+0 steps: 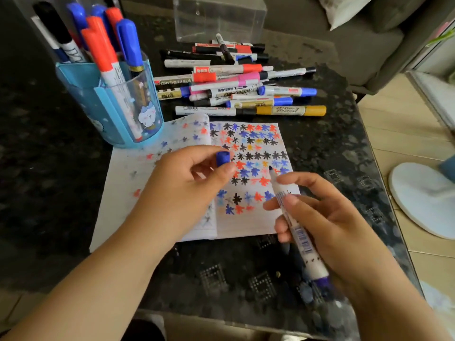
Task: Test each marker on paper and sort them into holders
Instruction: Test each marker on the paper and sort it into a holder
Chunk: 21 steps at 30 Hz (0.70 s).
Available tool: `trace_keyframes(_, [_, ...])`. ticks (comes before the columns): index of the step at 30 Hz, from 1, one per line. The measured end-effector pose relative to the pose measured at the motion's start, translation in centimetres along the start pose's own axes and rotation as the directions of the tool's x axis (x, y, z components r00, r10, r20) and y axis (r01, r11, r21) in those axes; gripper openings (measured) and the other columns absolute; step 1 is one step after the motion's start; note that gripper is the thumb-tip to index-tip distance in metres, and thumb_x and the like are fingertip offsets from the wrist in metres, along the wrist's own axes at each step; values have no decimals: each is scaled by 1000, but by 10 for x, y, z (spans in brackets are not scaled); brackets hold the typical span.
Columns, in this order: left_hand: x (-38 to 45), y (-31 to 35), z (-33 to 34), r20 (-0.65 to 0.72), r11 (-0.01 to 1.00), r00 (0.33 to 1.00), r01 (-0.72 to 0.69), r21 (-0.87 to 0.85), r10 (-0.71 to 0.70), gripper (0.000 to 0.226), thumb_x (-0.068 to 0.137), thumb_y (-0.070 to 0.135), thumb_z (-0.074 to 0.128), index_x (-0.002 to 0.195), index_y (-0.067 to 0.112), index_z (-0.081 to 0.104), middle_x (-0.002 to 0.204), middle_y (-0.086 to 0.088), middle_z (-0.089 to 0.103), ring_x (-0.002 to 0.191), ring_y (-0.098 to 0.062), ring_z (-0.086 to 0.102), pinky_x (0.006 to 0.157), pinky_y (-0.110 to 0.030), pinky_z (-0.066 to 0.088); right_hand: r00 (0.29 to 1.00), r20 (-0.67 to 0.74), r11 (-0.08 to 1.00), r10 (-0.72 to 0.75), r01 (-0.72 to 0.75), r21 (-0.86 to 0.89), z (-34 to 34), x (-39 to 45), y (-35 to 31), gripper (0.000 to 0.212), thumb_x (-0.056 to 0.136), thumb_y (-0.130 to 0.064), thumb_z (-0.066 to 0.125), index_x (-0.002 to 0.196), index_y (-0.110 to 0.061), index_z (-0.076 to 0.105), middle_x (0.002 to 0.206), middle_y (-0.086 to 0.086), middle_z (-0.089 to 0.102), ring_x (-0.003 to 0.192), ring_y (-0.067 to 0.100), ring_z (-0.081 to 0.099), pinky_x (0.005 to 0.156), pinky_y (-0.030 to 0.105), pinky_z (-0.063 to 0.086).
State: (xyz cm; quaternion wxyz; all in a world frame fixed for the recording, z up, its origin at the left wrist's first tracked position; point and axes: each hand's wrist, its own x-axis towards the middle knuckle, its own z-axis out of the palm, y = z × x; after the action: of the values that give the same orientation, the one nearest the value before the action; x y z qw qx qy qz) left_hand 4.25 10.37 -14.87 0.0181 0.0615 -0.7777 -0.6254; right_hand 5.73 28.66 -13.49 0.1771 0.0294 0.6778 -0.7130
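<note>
Closest to me, my right hand (317,212) curls its fingers round the barrel of a white marker (299,232) with a blue end; its uncapped dark tip points up and away from me, over the paper (246,225); I cannot tell whether the tip touches the sheet. My left hand (182,183) pinches the blue cap (222,158) between thumb and fingers, just beside the tip but apart from it; the two hands are near each other without touching.

Beneath both hands lies the paper, spread on the dark speckled table (61,168); it is covered in rows of small star-shaped scribbles in blue, black, red and a few in orange (the lower part of the sheet is bare).

At the paper's far left corner stands a blue holder (110,107) with a clear front and a cartoon figure on it; red, blue and black-capped markers lean upright inside. Beyond the paper a pile of loose markers (236,82) lies flat on the table, mostly white-barrelled with red, blue, black and pink caps; a yellow permanent marker (290,110) lies nearest the sheet. Behind the pile stands a clear box (219,18). To the right, off the table, a white round base (423,200) rests on the pale wooden floor (406,134).
</note>
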Motion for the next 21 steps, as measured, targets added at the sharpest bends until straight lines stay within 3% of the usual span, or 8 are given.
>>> trace_keyframes(2, [0,-2,1,8,987,999,-45,153,44,19,77,21,71,91,34,68,78,16,67,75,8,58,67,-3,40,996,39,957,75,-83,278,-3,1,-2,27,79,-16,50,89,-11,75,77,17,68,50,13,57,48,19,50])
trace_keyframes(5, [-1,-4,4,47,962,998,-44,270,32,22,75,19,75,90,34,69,81,22,67,82,13,57,67,5,35,993,58,868,106,-121,482,-7,4,-2,29,72,-6,51,83,-10,78,73,19,67,51,12,59,49,18,52])
trace_keyframes(8, [-2,-6,5,65,949,998,-37,312,17,22,74,22,76,83,38,65,80,25,63,85,15,55,64,6,35,991,94,832,95,-131,539,-8,7,0,39,54,-3,62,89,-8,77,74,17,68,56,12,63,52,17,53])
trace_keyframes(11, [-3,-7,5,69,932,997,-59,358,37,24,74,25,76,78,43,61,81,25,63,83,13,56,66,4,37,996,79,867,45,-78,492,-8,9,9,41,53,-2,65,91,-12,77,74,10,69,59,9,63,56,18,53])
trace_keyframes(13, [-3,-9,6,70,933,996,-75,353,54,23,73,23,77,80,41,63,80,22,65,78,6,60,72,-5,43,999,28,931,-33,20,365,-8,9,15,26,62,-15,76,88,-19,75,69,5,67,59,9,60,59,20,52])
trace_keyframes(16, [-4,-8,6,78,922,994,-104,373,81,19,72,23,78,84,34,68,74,21,63,76,0,60,71,-11,45,965,-177,965,-194,155,-213,-4,8,19,25,76,-41,73,71,-18,66,54,0,60,54,6,53,56,17,45])
trace_keyframes(19, [-6,-6,8,85,888,988,-156,433,132,18,70,26,78,86,31,70,70,24,56,76,-1,56,87,-31,45,931,-236,904,-278,170,-394,2,9,21,21,83,-21,68,65,-14,59,57,5,62,50,6,51,51,15,41])
trace_keyframes(21, [-6,-3,9,89,854,983,-182,487,159,19,71,25,77,88,28,71,69,25,48,76,-5,51,90,-41,41,923,-228,862,-310,171,-478,6,11,25,19,83,-21,69,66,-16,60,63,5,64,52,13,55,49,15,41])
